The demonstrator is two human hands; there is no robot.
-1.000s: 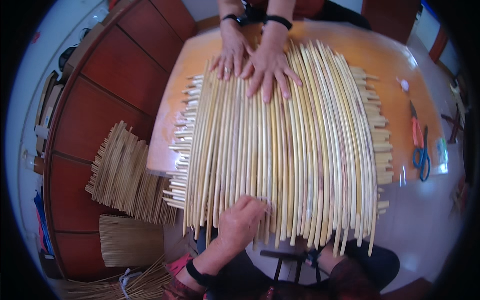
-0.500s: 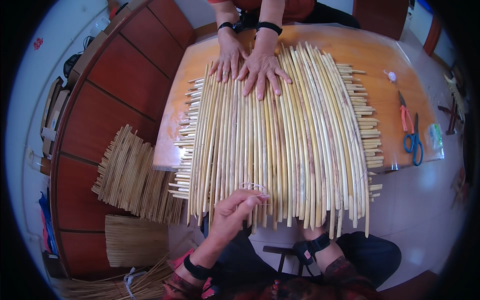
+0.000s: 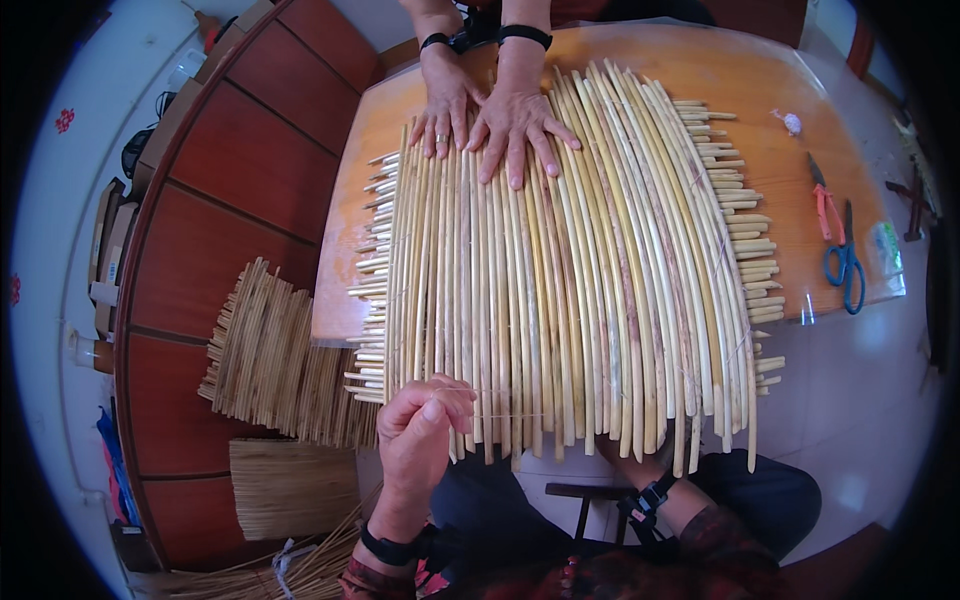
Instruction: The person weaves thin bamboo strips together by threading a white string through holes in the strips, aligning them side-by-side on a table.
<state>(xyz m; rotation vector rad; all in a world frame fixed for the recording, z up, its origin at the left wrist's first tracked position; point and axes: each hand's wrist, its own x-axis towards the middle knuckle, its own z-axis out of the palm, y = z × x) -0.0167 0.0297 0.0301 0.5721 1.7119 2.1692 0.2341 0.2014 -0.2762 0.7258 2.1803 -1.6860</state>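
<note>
A mat of pale reed sticks (image 3: 610,290), laid lengthwise over crosswise sticks (image 3: 750,245), covers much of the table. My left hand (image 3: 422,425) is closed at the mat's near edge, left of centre, pinching a thin thread (image 3: 510,415) that runs rightward across the sticks. Under the near edge, my right hand (image 3: 625,455) is mostly hidden, with only the wrist and forearm showing. At the far edge another person's hands (image 3: 515,130) rest with spread fingers on the sticks.
The wooden table (image 3: 835,120) holds red-handled scissors (image 3: 830,210), blue-handled scissors (image 3: 845,265) and a small white ball (image 3: 792,124) on the right. Red-brown cabinets (image 3: 230,150) line the left. Stick mats (image 3: 255,340) and a tied bundle of sticks (image 3: 310,555) lie beside them.
My left hand has moved leftward across the near part of the mat, drawing the thread out longer. The other person's hands still press on the far part of the sticks.
</note>
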